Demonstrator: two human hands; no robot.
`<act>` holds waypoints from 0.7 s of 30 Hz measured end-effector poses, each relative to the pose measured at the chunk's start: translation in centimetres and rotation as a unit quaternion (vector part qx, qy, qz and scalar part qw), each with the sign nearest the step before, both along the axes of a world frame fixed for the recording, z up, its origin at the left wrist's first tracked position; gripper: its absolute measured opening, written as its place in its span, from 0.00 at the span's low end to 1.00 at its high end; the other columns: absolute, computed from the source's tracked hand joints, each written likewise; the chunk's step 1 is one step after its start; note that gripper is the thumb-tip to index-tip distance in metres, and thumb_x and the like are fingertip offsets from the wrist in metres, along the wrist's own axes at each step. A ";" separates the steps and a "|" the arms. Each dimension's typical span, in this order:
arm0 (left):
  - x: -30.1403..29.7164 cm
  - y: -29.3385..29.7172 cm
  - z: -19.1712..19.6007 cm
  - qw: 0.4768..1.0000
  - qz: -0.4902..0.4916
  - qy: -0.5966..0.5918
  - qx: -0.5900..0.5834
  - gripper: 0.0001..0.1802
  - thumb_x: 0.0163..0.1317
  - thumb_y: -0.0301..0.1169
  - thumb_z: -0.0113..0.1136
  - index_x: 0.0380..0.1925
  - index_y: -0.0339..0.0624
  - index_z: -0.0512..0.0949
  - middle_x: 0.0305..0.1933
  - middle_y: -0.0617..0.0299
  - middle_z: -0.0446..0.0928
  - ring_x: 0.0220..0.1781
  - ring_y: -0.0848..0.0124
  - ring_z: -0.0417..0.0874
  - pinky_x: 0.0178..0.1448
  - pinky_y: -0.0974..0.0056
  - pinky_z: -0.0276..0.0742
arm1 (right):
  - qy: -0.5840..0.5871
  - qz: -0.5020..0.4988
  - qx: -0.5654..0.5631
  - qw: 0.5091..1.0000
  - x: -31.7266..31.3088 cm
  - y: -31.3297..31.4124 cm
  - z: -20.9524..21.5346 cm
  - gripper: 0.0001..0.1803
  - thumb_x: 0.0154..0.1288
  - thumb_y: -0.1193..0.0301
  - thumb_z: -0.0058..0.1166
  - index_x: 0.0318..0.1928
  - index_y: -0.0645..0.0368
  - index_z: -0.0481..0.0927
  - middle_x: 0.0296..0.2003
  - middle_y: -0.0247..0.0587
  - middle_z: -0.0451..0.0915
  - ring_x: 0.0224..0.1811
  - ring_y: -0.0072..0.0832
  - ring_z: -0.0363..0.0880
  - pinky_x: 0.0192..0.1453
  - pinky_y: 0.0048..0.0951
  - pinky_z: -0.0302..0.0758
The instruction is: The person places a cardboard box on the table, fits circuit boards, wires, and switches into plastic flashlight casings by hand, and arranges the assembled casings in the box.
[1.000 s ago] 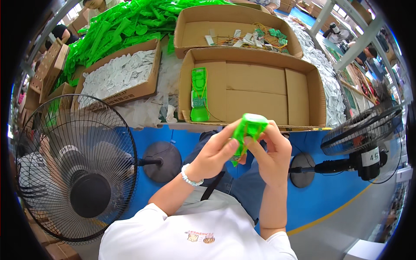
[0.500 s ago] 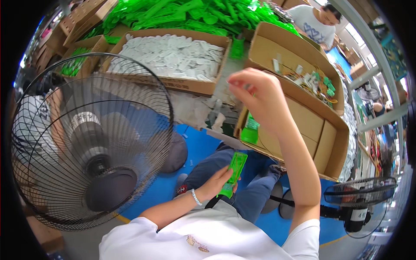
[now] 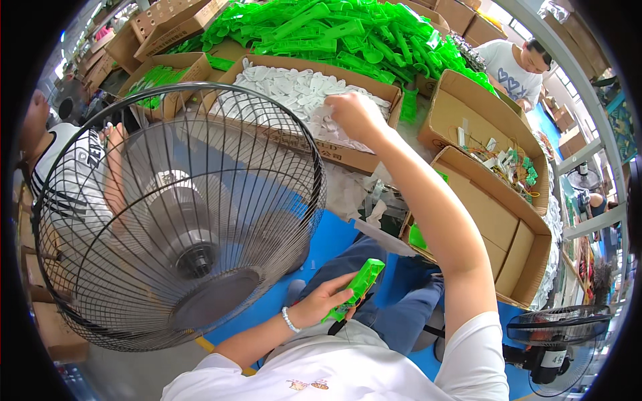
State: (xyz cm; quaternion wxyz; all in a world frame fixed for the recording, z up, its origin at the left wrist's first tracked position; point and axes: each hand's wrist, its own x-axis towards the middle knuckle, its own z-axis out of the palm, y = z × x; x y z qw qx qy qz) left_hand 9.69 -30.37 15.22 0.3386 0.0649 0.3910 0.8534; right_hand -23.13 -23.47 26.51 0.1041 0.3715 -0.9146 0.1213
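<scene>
Overhead, a worker in a white tee sits at a packing bench w/ arms split between two jobs. Left hand (image 3: 326,304) rests low by the lap, fingers curled shut around a long green plastic part (image 3: 354,289), which angles up and to the right from the palm; a pale bracelet (image 3: 289,320) circles that wrist. Right hand (image 3: 354,115) is stretched far fwd over a cardboard box of white pieces (image 3: 294,93), fingers bunched downward into the pile and touching the pieces; can't tell whether it has actually pinched one.

Left of frame, a large wire-guard fan (image 3: 180,214) fills the foreground, just beside the outstretched arm, its edge overlapping the white-piece box. Behind that box lies a big heap of green plastic parts (image 3: 334,30) across the back of the bench. To the right, an open cardboard box (image 3: 498,227) is mostly bare inside, w/ a green piece at its near corner; another box (image 3: 491,144) beyond it holds small mixed bits, green and pale. A second fan (image 3: 558,337) stands at lower right on the blue floor (image 3: 334,240). Other people are at work at far left and top right.
</scene>
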 end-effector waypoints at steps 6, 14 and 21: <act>-1.6 2.7 4.7 0.977 0.052 -0.032 0.202 0.33 0.73 0.41 0.50 0.72 0.44 0.53 0.47 0.55 0.73 0.38 0.68 0.77 0.43 0.63 0.77 | -0.075 -0.040 -0.262 0.961 5.6 6.7 6.3 0.16 0.58 0.75 0.58 0.48 0.55 0.82 0.32 0.48 0.84 0.33 0.35 0.84 0.40 0.34 0.79; -6.3 9.1 11.1 0.970 0.131 0.114 0.172 0.29 0.72 0.38 0.51 0.71 0.54 0.58 0.41 0.51 0.74 0.25 0.68 0.79 0.21 0.67 0.76 | 0.004 -0.166 -0.538 0.826 27.9 20.0 8.2 0.16 0.61 0.83 0.56 0.51 0.68 0.78 0.36 0.42 0.84 0.34 0.25 0.82 0.36 0.24 0.79; -3.9 15.4 13.3 0.979 0.072 0.132 0.135 0.26 0.76 0.40 0.43 0.70 0.46 0.59 0.38 0.54 0.75 0.27 0.74 0.79 0.22 0.71 0.74 | -0.049 -0.187 -0.674 0.713 37.7 21.1 2.8 0.17 0.61 0.87 0.56 0.52 0.72 0.76 0.37 0.48 0.83 0.36 0.31 0.84 0.41 0.29 0.84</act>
